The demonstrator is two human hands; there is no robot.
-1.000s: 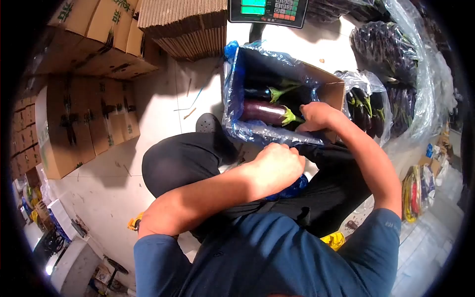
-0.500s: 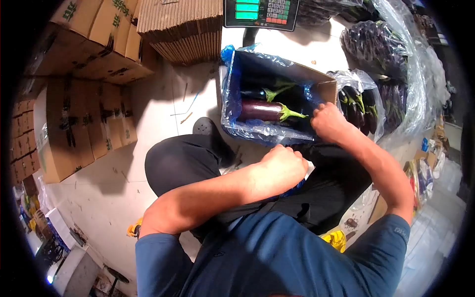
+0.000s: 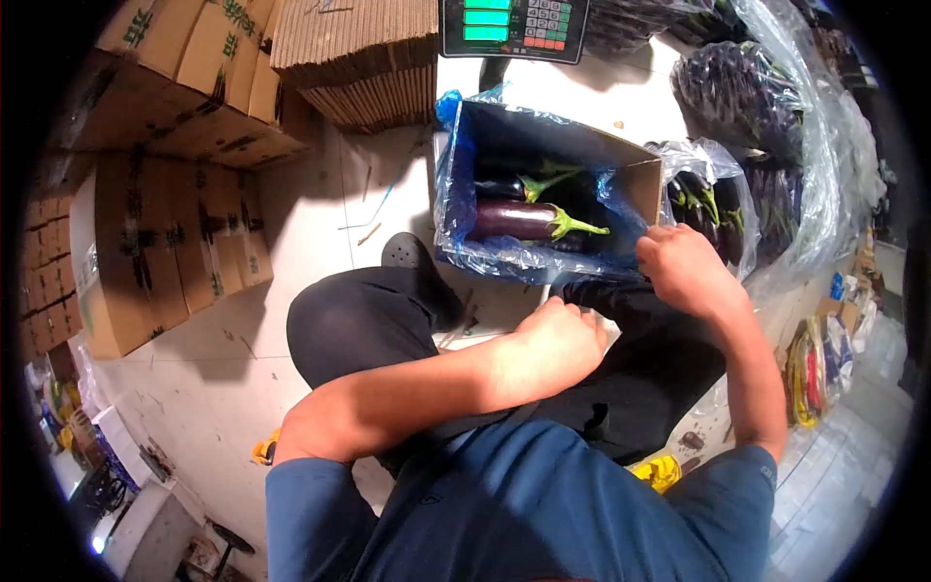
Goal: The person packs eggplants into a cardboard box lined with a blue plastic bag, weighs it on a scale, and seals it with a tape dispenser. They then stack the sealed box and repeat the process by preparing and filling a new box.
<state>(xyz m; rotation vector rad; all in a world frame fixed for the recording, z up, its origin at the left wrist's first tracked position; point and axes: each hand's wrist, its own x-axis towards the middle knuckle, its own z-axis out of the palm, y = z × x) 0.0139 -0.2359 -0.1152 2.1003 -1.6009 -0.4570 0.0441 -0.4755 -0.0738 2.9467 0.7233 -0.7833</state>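
Note:
My left hand (image 3: 562,344) is closed on a small white piece (image 3: 611,333), over my lap just below the box. At the lower right corner of the cardboard box (image 3: 640,189), my right hand (image 3: 684,267) is closed at the edge of the blue plastic liner (image 3: 519,260); what its fingers pinch is too small to make out. Inside the lined box lie a purple eggplant (image 3: 514,220) with a green stem and a darker eggplant (image 3: 499,186) above it.
Behind the box is a scale display (image 3: 514,27). Flattened cardboard (image 3: 359,58) and closed cartons (image 3: 175,247) stand on the left. Bagged eggplants (image 3: 742,92) lie on the right, with an open bag of eggplants (image 3: 713,209) beside the box.
My right hand has moved right and slightly down, from the liner inside the box to its corner. My left hand has barely moved.

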